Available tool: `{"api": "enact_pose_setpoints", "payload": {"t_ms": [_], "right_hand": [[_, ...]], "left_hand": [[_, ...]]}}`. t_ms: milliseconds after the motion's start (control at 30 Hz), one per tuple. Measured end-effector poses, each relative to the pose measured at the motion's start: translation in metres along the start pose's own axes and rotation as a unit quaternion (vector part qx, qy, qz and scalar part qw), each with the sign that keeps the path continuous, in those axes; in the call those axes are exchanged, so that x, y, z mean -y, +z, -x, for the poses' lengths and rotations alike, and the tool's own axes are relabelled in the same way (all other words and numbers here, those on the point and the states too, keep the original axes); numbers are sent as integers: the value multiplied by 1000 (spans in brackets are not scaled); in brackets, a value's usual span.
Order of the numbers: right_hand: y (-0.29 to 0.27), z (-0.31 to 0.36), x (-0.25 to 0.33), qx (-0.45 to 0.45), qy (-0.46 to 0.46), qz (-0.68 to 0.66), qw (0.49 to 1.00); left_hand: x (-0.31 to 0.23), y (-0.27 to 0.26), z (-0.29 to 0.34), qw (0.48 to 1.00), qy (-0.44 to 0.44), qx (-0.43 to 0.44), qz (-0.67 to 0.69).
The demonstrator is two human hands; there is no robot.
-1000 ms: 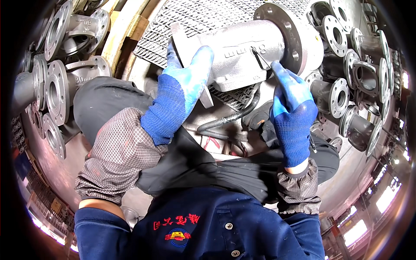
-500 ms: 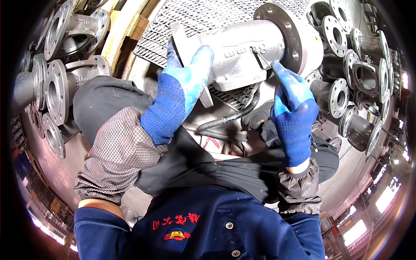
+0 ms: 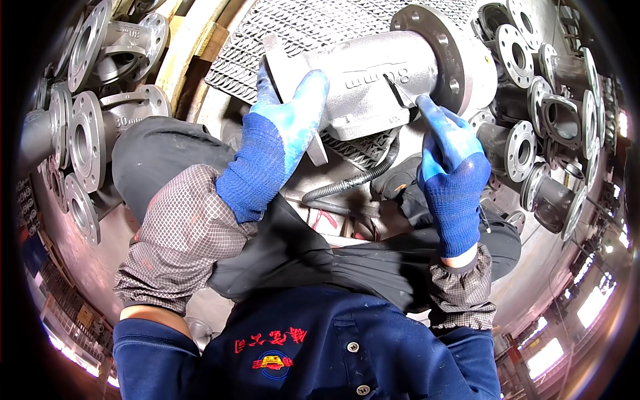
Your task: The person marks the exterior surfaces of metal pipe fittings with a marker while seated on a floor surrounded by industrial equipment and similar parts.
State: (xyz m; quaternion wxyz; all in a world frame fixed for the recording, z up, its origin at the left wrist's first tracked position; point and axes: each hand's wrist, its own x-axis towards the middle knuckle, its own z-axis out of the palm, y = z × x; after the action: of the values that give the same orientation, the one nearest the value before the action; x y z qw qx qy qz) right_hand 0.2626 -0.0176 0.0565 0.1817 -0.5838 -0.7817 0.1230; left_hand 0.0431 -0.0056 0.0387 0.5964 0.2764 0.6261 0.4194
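Observation:
A grey cast metal flanged pipe body (image 3: 373,73) with raised lettering lies on its side in front of me, a round drilled flange (image 3: 441,50) at its right end. My left hand (image 3: 287,110), in a blue coated glove, grips the rim of the left flange (image 3: 283,67), thumb on the near side and fingers behind. My right hand (image 3: 450,137), gloved alike, is closed around a thin dark rod-like tool (image 3: 401,92). The tool's tip rests on or close to the body beside the lettering. Its handle is mostly hidden by the hand.
Under the body lies a patterned metal mesh plate (image 3: 267,33). A black corrugated hose (image 3: 353,181) curves below it, between my legs. Similar flanged castings are stacked at left (image 3: 87,137) and right (image 3: 523,143). Wooden beams (image 3: 193,50) stand at the upper left.
The thin tool's tip has shifted slightly along the body's surface, with a small movement of my right hand. My left hand and the flanged body stay where they were.

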Motion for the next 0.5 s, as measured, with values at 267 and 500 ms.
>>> {"api": "enact_pose_setpoints", "payload": {"t_ms": [267,500], "right_hand": [[-2,0,0,-6,-14,-8,1000],[-6,-2,0,11,-9,-8,1000]], "left_hand": [[12,-4,-4,999,41,-1,-19],[9,-2,-3,999,44,14,1]]}}
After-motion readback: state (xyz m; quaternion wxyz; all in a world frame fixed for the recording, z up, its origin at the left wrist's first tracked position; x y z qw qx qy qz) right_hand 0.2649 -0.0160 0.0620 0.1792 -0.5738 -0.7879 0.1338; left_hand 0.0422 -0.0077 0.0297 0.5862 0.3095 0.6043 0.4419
